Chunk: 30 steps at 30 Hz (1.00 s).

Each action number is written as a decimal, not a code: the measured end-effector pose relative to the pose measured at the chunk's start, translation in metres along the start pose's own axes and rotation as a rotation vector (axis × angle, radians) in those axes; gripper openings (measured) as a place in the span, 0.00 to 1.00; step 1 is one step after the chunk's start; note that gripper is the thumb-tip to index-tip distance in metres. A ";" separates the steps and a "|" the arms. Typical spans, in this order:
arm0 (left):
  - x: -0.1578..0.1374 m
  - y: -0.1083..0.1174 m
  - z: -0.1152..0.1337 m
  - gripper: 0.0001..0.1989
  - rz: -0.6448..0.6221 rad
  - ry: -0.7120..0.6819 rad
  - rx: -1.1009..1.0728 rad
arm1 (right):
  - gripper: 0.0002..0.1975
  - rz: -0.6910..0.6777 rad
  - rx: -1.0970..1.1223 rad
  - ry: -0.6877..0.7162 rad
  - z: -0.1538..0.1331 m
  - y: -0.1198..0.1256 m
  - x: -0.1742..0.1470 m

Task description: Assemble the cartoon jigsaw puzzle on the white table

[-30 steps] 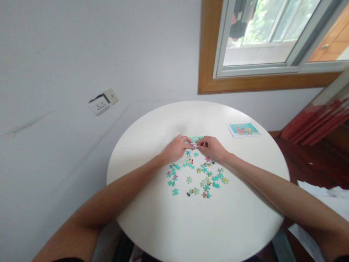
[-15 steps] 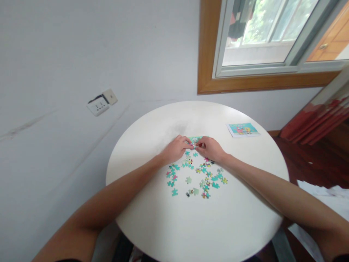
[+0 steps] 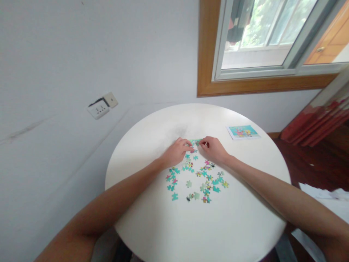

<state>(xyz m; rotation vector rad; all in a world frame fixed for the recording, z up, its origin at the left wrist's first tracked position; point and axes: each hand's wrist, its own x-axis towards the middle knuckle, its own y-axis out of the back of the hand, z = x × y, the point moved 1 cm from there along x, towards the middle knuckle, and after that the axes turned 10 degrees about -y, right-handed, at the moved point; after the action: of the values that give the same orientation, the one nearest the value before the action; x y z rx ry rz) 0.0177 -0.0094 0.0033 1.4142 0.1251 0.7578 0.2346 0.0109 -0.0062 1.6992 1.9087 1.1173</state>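
At the far middle of the round white table lies a partly joined jigsaw puzzle [image 3: 195, 142], teal and patterned, partly covered by my hands. My left hand [image 3: 176, 151] rests at its left side, thumb and forefinger apart, the thumb touching a small pink puzzle piece [image 3: 192, 150]. On the right side, my right hand [image 3: 214, 149] has its fingers curled into a pinch at the puzzle's edge; whatever is between the fingertips is too small to make out. Loose teal, pale green, yellow and pink jigsaw pieces [image 3: 204, 173] lie spread nearer to me, between my forearms.
A picture card [image 3: 243, 132] with cartoon figures lies on the table [image 3: 152, 225] at the back right. Behind stand a wall with a socket [image 3: 98, 109] and a wood-framed window [image 3: 204, 87]. White papers [image 3: 324, 196] are beyond the table's right edge.
My right hand has drawn slightly right, away from my left fingers, so more of the joined puzzle shows between them. The left hand stays on the puzzle. The view has tilted up slightly.
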 end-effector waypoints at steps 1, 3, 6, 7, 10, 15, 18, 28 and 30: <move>0.000 0.000 0.000 0.25 0.011 0.009 0.001 | 0.11 0.013 0.004 -0.001 0.002 0.001 0.001; 0.001 0.001 0.001 0.26 0.028 0.024 0.001 | 0.11 0.035 0.011 -0.001 0.005 0.002 0.003; 0.001 0.001 0.001 0.26 0.016 0.023 0.002 | 0.11 0.059 0.027 -0.004 0.009 0.005 0.006; 0.000 0.001 0.001 0.25 0.005 0.019 0.002 | 0.11 0.065 0.032 -0.007 0.010 0.006 0.007; -0.001 -0.001 0.001 0.23 -0.016 0.011 0.000 | 0.11 0.072 0.044 -0.018 0.012 0.009 0.010; -0.001 0.000 -0.001 0.23 0.023 0.015 -0.001 | 0.09 0.034 0.088 0.006 0.012 0.016 0.010; 0.001 0.008 -0.004 0.18 0.038 0.025 -0.019 | 0.09 -0.002 0.097 0.033 0.011 0.020 0.009; -0.008 0.045 -0.012 0.10 -0.074 0.159 -0.209 | 0.08 -0.057 0.082 0.079 0.005 0.024 0.005; -0.008 0.043 -0.013 0.11 -0.060 0.171 -0.206 | 0.08 -0.070 0.080 0.108 0.000 0.024 0.002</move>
<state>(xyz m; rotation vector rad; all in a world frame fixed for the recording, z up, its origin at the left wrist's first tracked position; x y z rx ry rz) -0.0121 -0.0038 0.0378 1.1449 0.2149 0.8169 0.2499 0.0121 0.0119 1.6294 2.0881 1.1410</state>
